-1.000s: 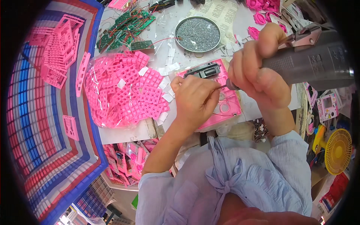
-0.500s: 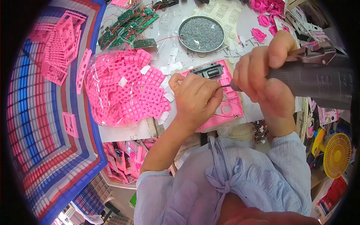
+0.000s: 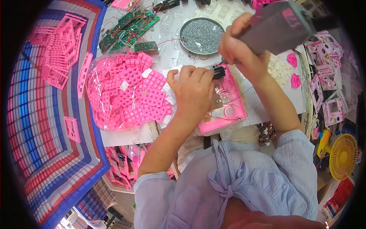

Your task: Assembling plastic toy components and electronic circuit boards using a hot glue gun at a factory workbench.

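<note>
A pink plastic casing (image 3: 238,107) lies in front of me, with a wire and a round ring shape inside. My left hand (image 3: 192,89) is over its left side, fingers bent and close together on a black mechanism part (image 3: 218,72) at the casing's far edge; the fingertips are partly hidden. In my right hand (image 3: 244,51) is a grey power screwdriver (image 3: 280,28), raised and tilted, its tip end pointing down and left beside the black part. Just beyond stands a round metal dish (image 3: 182,27) of small grey screws.
At left, a clear bag of pink button pieces (image 3: 122,91) lies beside green circuit boards (image 3: 131,28). Pink frames (image 3: 63,49) rest on striped cloth. White pieces (image 3: 280,70) and printed panels (image 3: 331,110) are at right, above a yellow fan (image 3: 343,156).
My right hand has swung the screwdriver up and left, away from the casing's middle. The black part sits farther right, at the casing's far edge. My left hand has shifted slightly.
</note>
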`<state>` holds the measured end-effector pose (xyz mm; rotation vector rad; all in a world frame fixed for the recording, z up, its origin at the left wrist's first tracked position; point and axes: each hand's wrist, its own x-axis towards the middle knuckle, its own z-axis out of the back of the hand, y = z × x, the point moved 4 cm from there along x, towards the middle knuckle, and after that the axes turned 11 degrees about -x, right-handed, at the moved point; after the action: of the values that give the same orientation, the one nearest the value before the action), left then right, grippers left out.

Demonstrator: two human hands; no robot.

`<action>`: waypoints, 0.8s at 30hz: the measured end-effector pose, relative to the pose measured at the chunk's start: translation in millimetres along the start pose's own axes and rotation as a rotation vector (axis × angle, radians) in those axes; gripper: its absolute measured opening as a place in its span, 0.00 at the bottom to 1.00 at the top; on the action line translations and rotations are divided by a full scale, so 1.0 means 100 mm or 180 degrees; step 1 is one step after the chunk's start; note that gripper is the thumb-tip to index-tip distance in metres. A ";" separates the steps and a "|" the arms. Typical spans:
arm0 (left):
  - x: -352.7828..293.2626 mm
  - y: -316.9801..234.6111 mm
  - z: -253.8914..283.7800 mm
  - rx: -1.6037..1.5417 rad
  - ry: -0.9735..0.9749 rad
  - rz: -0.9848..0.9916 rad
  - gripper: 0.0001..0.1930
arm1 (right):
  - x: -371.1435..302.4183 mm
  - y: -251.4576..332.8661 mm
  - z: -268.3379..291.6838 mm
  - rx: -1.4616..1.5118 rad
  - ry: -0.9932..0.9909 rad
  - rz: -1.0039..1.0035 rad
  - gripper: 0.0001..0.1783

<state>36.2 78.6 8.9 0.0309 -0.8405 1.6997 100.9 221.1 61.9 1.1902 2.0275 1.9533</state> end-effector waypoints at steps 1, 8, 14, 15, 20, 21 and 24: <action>0.00 0.00 0.00 -0.0027 0.0000 -0.0007 0.11 | -0.01 -0.05 0.01 -0.0035 0.0023 0.0020 0.12; -0.01 0.02 -0.03 -0.0165 -0.0031 -0.0062 0.12 | -0.05 -0.12 -0.07 -0.1069 0.0510 0.0269 0.14; 0.19 0.10 -0.07 -0.0816 0.0479 -0.0066 0.17 | -0.02 -0.18 -0.03 -0.0741 0.0667 -0.0145 0.12; 0.20 0.13 -0.07 -0.0991 0.0598 -0.0045 0.15 | 0.02 -0.17 -0.04 -0.0431 0.1021 -0.0282 0.13; 0.00 -0.02 0.59 -0.0879 0.0209 -0.0064 0.20 | 0.37 -0.07 0.83 -0.1145 0.0495 -0.0678 0.29; -0.08 -0.09 0.89 -0.0739 0.0182 0.0018 0.21 | 0.35 -0.09 1.32 -0.3101 0.0115 -0.0709 0.26; -0.61 -0.11 1.78 -0.0670 0.0633 0.0618 0.18 | 0.09 -0.22 2.06 -0.5796 -0.0105 -0.1451 0.18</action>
<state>-5.7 -67.8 119.5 -0.3681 -0.8897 1.7510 198.7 396.5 8.7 0.1867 -0.0795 2.1672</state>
